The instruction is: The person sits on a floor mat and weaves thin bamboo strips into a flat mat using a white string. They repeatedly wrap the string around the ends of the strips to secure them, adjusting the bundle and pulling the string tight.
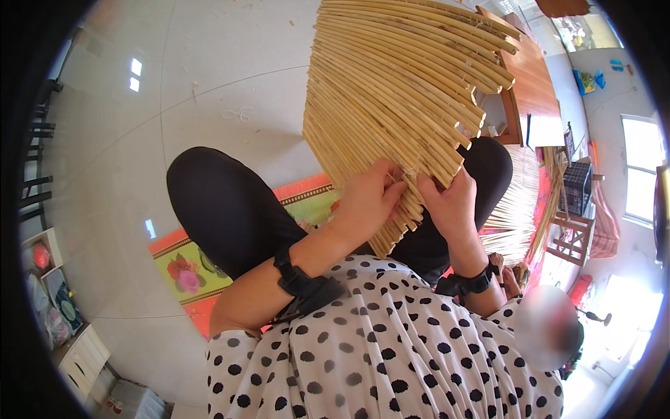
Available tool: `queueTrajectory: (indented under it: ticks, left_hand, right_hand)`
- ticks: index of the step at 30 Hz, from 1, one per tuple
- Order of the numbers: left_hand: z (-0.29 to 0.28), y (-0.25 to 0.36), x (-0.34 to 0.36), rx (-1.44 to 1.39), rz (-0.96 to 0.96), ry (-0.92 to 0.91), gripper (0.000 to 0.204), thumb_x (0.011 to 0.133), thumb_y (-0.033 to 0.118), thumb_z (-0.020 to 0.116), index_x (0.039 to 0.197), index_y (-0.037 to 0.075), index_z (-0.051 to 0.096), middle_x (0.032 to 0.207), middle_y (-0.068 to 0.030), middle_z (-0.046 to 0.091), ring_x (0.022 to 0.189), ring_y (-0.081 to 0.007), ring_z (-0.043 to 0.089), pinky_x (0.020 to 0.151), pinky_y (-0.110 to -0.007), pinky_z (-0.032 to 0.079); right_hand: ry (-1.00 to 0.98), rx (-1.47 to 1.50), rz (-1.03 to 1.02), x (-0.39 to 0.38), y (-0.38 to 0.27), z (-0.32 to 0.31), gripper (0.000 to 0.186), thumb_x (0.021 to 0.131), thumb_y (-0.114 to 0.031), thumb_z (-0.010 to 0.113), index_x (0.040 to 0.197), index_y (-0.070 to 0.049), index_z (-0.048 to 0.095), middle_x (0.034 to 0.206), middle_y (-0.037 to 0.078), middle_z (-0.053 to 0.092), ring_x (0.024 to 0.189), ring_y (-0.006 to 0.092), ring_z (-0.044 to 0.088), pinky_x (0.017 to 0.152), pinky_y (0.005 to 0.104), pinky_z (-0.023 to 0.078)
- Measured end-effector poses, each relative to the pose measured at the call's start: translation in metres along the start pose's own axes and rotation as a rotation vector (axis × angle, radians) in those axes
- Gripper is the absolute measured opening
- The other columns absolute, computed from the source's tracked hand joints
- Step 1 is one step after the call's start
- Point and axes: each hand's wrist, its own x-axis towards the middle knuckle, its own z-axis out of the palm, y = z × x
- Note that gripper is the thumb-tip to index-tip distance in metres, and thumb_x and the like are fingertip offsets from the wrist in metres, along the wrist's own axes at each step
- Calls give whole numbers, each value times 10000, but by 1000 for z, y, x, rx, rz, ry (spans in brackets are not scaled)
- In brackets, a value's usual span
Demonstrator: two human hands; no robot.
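Pale tiled floor (230, 49) stretches across the upper left of the frame, beside a floral rug (187, 276), as a seated worker handles a stick mat (398, 70) running from the centre to the upper edge. The left hand (373, 195) bunches its fingers at the ties, though what the tips pinch cannot be told; the right hand (450, 199) clasps the stick ends, thumb on top. It looks light, stiff lengthwise and bendable between sticks, best held at bound rows. Room opens leftward; a wooden desk (534, 77) crowds the upper right.
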Motion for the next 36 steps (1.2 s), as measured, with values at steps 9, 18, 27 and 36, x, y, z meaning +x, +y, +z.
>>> queueTrajectory:
  ticks: [9,18,27,36]
  left_hand:
    - [-35,17,7,-469,-335,-433,204,1001,230,617,902,51,614,692,-41,631,503,-106,563,474,-236,438]
    - [-37,15,9,-805,-250,-561,214,1049,256,553,989,55,592,734,-52,611,528,-96,553,475,-216,427]
    - [-47,23,10,-490,-199,-236,226,1074,246,505,1028,43,595,1037,-61,656,736,-111,624,660,-254,511]
    - [-31,6,16,-990,-81,-210,271,1082,282,471,968,59,574,1060,-95,662,802,-174,638,714,-285,506]
  right_hand:
    - [-104,166,-26,2,6,-7,385,846,-60,700,1213,29,623,962,60,745,876,66,654,783,261,543]
    - [-33,40,-36,0,1,0,329,849,-75,690,1155,33,639,893,84,733,821,51,626,740,259,536]
    - [-56,38,-3,0,2,-2,269,842,-79,687,1084,31,646,841,76,718,767,48,598,696,262,526]
    - [-33,22,2,-1,-1,2,288,863,-94,675,1123,27,643,881,95,731,763,69,623,711,274,536]
